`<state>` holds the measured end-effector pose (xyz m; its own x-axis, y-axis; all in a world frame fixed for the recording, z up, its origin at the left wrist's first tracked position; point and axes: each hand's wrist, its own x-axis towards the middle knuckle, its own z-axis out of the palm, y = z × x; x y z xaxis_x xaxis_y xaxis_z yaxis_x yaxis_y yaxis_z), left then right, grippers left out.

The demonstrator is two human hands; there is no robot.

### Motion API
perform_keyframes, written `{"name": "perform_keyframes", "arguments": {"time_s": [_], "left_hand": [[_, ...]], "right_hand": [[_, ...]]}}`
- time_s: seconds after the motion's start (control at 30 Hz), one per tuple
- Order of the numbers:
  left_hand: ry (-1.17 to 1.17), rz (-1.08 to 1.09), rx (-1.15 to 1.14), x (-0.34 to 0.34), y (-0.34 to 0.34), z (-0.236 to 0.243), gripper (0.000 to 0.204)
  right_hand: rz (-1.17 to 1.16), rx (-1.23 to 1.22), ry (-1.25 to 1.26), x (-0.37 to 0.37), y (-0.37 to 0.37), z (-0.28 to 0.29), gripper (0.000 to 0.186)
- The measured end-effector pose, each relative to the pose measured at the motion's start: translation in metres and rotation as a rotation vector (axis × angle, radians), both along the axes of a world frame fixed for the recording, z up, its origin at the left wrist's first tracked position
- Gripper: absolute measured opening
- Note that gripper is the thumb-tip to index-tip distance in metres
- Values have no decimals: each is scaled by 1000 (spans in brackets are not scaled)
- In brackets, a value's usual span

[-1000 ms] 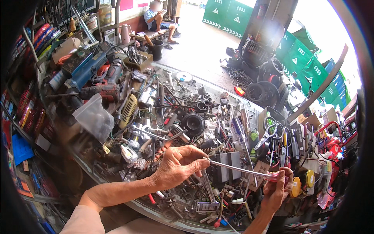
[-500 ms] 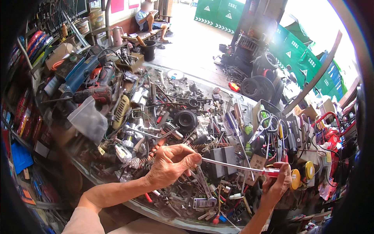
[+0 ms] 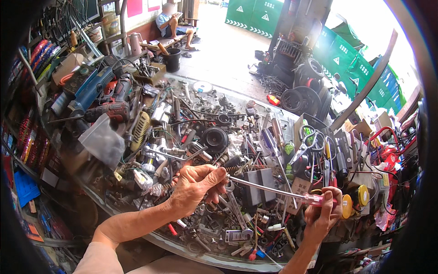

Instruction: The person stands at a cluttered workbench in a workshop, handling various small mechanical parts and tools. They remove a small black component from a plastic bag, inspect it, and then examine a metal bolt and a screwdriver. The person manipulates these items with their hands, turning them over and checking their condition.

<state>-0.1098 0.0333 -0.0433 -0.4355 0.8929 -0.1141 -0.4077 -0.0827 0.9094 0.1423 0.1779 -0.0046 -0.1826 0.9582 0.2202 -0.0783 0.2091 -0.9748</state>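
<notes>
My right hand (image 3: 323,211) grips the clear red handle of a long screwdriver (image 3: 269,189), its thumb lying along the handle. The steel shaft slants up to the left across the bench, above the clutter. At the tip end is my left hand (image 3: 196,185), thumb and forefinger closed in a pinch right against the tip. Whether they hold the tip itself or some small piece is hidden. Just below the left fingers lies a wrench (image 3: 237,210). Under the shaft stand dark grey blocks (image 3: 259,186), with a brown card (image 3: 301,189) to their right.
Loose hardware covers the bench (image 3: 182,250). A black round part (image 3: 214,139) lies mid-bench; scissors (image 3: 315,139) and pliers stand in a holder at right, by yellow-lidded jars (image 3: 362,195). Power drills (image 3: 109,111) lie left. Someone sits on a far bench (image 3: 171,27).
My left hand has moved slightly up and left, and the screwdriver's tip end with it. The right thumb has shifted on the handle. The view has moved a little.
</notes>
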Motion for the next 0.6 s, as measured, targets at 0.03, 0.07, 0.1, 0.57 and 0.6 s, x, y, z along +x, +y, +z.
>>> {"name": "perform_keyframes", "arguments": {"time_s": [0.03,0.07,0.1,0.57,0.6], "left_hand": [[-16,-1,-3,0,0,0,34],[-32,-2,-6,1,1,0,34],[-38,-5,-10,0,1,0,35],[-131,-31,-8,-1,1,1,34],[-132,-30,-6,0,2,0,34]], "right_hand": [[-99,98,63,-13,-4,0,32],[-64,124,120,-15,-5,0,33],[-28,150,175,-17,-7,0,34],[11,38,250,-12,-7,3,31],[-31,24,267,-10,-5,2,31]]}}
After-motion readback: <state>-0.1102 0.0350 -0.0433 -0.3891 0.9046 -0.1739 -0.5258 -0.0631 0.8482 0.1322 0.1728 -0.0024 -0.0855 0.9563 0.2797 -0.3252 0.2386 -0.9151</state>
